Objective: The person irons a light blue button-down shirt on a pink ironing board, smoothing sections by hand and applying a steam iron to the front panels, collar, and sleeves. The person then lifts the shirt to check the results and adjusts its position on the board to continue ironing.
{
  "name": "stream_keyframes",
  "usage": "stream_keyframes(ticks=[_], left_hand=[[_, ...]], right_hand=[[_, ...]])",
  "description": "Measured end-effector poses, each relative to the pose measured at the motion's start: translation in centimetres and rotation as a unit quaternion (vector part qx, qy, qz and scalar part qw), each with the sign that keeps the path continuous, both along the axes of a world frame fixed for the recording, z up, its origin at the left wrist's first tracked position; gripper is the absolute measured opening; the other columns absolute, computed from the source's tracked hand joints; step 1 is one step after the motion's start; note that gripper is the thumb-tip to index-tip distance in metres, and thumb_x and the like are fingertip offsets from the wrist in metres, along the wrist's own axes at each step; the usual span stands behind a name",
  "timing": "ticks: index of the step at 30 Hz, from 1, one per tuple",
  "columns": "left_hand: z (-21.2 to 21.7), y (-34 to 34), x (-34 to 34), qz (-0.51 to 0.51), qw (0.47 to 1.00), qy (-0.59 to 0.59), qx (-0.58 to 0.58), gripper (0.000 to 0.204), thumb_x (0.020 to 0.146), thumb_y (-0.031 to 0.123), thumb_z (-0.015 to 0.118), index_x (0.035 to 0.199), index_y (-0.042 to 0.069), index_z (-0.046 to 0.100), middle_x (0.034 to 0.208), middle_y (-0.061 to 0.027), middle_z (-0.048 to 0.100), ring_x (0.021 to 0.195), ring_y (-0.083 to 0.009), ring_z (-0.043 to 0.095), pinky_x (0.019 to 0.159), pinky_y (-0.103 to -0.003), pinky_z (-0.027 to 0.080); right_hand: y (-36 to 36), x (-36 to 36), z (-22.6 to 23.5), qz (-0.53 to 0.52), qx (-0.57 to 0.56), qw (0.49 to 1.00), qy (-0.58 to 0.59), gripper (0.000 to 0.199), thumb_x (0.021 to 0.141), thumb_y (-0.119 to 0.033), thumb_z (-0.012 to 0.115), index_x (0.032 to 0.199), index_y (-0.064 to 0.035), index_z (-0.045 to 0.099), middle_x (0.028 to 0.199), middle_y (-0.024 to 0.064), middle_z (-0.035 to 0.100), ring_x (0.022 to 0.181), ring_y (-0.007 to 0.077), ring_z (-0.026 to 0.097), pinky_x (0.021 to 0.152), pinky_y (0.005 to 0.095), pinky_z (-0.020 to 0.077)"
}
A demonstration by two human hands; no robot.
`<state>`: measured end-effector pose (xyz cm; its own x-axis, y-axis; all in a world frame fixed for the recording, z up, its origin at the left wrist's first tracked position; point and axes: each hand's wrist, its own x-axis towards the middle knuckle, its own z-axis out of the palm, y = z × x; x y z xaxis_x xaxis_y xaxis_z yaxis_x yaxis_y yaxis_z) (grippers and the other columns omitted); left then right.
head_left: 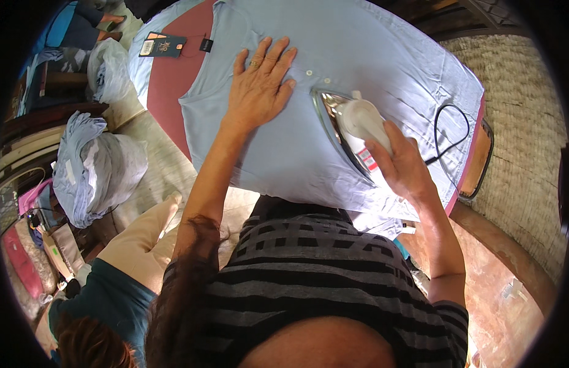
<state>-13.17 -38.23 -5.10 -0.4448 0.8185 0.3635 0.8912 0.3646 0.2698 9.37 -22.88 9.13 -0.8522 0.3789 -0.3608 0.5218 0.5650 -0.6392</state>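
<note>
A pale blue shirt (333, 92) lies spread over a dark red board (168, 80), covering most of it, its neckline toward the board's left edge. The left hand (260, 86) presses flat on the shirt near the neckline, fingers open and slightly spread, gripping nothing. The right hand (404, 165) is closed around the handle of a white iron (352, 132), which rests on the shirt near the board's near edge, just right of 2 buttons (318, 76). A black cord (450, 129) loops over the shirt toward the right edge. A tag (163, 44) lies at the board's far left corner.
</note>
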Motion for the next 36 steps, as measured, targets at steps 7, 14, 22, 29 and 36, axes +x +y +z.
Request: stream_keyframes(ticks=[7, 14, 22, 29, 36], left_hand=[[0.7, -0.3, 0.3, -0.024, 0.999, 0.002, 0.033, 0.048, 0.091, 0.03, 0.056, 0.137, 0.018, 0.051, 0.15, -0.0017, 0.042, 0.14, -0.0283, 0.036, 0.11, -0.051, 0.023], [-0.3, -0.7, 2.8, -0.146, 0.981, -0.062, 0.107, 0.039, 0.072, -0.004, 0.063, 0.107, 0.011, 0.069, 0.116, 0.0002, 0.061, 0.11, -0.0238, 0.055, 0.09, -0.041, 0.041], [0.2, -2.9, 2.6, -0.156, 0.968, -0.127, 0.152, 0.039, 0.073, -0.008, 0.059, 0.107, 0.007, 0.066, 0.115, -0.0042, 0.064, 0.108, -0.0266, 0.058, 0.089, -0.04, 0.043], [0.8, -5.1, -1.0, 0.034, 0.969, -0.066, 0.238, 0.023, 0.079, 0.005, 0.066, 0.102, 0.007, 0.066, 0.098, -0.0087, 0.061, 0.092, -0.0281, 0.055, 0.077, -0.04, 0.041], [1.0, -4.1, -2.8, 0.157, 0.981, -0.056, 0.097, 0.027, 0.082, 0.029, 0.076, 0.092, 0.007, 0.065, 0.089, -0.0059, 0.059, 0.085, -0.0262, 0.054, 0.072, -0.04, 0.04]], right_hand=[[0.4, 2.1, -0.3, 0.011, -0.012, 1.0, 0.0, 0.031, 0.094, -0.028, 0.063, 0.106, -0.0008, 0.053, 0.077, 0.0251, 0.064, 0.072, 0.0436, 0.065, 0.064, 0.0466, 0.0503], [0.6, 6.5, 0.0, -0.099, -0.006, 0.995, 0.005, 0.032, 0.097, -0.031, 0.059, 0.101, -0.0007, 0.053, 0.063, 0.0171, 0.058, 0.054, 0.0238, 0.058, 0.053, 0.0352, 0.0435], [-2.8, 1.4, 1.3, -0.057, 0.009, 0.994, 0.088, 0.03, 0.098, -0.029, 0.059, 0.1, 0.0003, 0.052, 0.068, 0.0225, 0.062, 0.062, 0.0383, 0.064, 0.056, 0.0412, 0.0455], [-4.7, 0.0, -1.7, -0.083, -0.007, 0.993, 0.078, 0.033, 0.099, -0.029, 0.055, 0.11, 0.0021, 0.05, 0.075, 0.0265, 0.064, 0.074, 0.0444, 0.067, 0.062, 0.0455, 0.0489], [-4.4, -2.1, -0.7, -0.04, -0.003, 0.998, 0.053, 0.032, 0.099, -0.026, 0.056, 0.11, 0.0033, 0.05, 0.077, 0.0267, 0.065, 0.073, 0.0436, 0.066, 0.062, 0.0432, 0.0493]])
